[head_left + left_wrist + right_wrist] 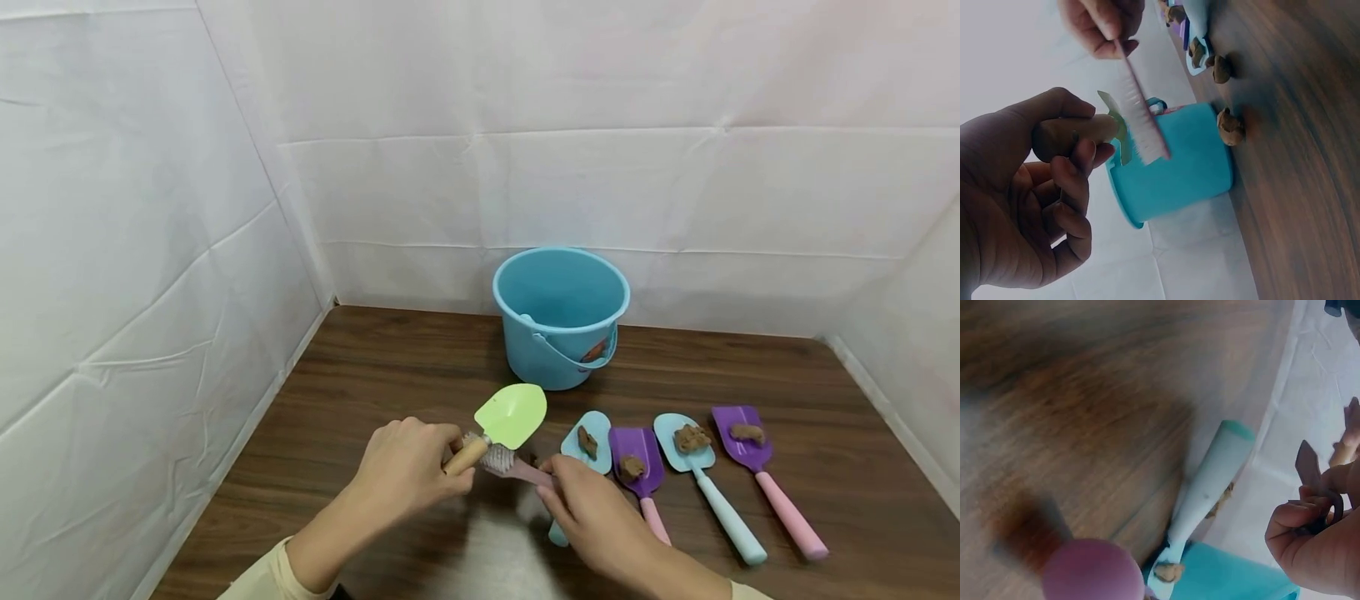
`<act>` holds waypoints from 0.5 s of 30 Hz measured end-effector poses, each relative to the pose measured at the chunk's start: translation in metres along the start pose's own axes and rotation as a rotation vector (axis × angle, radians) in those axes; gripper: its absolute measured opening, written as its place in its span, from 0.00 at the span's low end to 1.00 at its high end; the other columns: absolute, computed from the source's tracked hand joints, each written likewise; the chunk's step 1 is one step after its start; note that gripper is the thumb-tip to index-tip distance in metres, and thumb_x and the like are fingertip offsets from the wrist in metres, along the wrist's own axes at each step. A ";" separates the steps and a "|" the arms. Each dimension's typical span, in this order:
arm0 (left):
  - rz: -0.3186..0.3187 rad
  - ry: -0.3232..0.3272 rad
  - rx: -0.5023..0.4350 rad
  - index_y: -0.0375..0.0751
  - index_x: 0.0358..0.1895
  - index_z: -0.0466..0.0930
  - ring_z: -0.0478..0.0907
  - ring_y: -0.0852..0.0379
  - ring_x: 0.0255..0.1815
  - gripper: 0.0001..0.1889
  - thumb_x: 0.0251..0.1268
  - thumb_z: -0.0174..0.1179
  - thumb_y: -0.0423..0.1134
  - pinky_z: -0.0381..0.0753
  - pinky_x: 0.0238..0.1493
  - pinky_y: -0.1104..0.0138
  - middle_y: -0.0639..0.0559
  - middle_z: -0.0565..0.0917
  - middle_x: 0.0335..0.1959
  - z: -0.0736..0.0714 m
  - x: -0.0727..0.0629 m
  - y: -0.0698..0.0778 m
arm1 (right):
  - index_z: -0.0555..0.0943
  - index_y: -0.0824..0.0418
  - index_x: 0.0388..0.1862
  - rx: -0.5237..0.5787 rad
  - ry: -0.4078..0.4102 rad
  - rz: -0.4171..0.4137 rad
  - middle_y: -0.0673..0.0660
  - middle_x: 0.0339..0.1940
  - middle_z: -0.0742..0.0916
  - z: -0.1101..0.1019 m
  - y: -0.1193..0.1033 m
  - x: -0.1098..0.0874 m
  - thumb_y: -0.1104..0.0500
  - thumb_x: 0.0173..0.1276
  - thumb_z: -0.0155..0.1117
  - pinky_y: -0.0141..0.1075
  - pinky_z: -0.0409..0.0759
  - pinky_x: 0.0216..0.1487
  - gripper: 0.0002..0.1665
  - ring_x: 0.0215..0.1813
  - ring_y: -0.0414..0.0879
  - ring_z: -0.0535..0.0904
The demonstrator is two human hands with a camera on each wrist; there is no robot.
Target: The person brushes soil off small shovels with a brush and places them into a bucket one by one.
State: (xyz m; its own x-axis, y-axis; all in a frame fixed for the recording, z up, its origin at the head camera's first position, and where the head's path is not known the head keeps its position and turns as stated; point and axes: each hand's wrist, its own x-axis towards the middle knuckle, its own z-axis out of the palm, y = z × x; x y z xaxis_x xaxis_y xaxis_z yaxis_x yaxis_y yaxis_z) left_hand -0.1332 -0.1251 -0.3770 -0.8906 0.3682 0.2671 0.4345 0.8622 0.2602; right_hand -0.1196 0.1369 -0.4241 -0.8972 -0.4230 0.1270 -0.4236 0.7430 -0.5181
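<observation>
My left hand (408,462) pinches the wooden handle of a small green trowel (513,415), its blade pointing away toward the bucket. My right hand (600,517) grips a pink brush (525,472) by the handle. The bristles (1138,119) lie close beside the trowel's neck; whether they touch it I cannot tell. In the left wrist view, brown clumps (1230,127) lie on the table below both tools. From the right wrist view, my right hand (1322,531) shows curled fingers around the brush's dark-looking handle.
A blue bucket (523,350) stands at the back against the white cloth wall (405,192). To the right lie blue shovels (727,517) and purple shovels (787,512) with pink handles, each bearing a brown clump. The table (360,375) is dark wood.
</observation>
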 end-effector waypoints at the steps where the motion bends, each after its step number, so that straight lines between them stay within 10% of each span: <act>1: 0.002 -0.008 -0.004 0.57 0.21 0.76 0.63 0.69 0.13 0.11 0.45 0.72 0.47 0.63 0.14 0.71 0.71 0.72 0.14 0.001 0.000 0.000 | 0.78 0.56 0.49 0.005 0.008 0.005 0.42 0.34 0.78 -0.002 0.000 0.000 0.56 0.77 0.60 0.33 0.73 0.33 0.07 0.32 0.33 0.72; 15: -0.001 0.034 0.010 0.57 0.22 0.79 0.61 0.69 0.11 0.08 0.44 0.72 0.45 0.61 0.13 0.71 0.72 0.68 0.10 -0.006 -0.007 0.000 | 0.77 0.59 0.49 -0.024 0.086 0.170 0.48 0.27 0.77 -0.024 0.023 0.011 0.57 0.78 0.58 0.34 0.71 0.28 0.08 0.28 0.39 0.71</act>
State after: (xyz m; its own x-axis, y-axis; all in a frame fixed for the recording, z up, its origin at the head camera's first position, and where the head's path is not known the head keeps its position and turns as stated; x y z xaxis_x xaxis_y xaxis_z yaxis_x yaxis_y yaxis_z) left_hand -0.1267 -0.1299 -0.3733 -0.8856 0.3556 0.2987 0.4323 0.8661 0.2508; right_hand -0.1419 0.1617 -0.4145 -0.9630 -0.2453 0.1118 -0.2671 0.8125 -0.5182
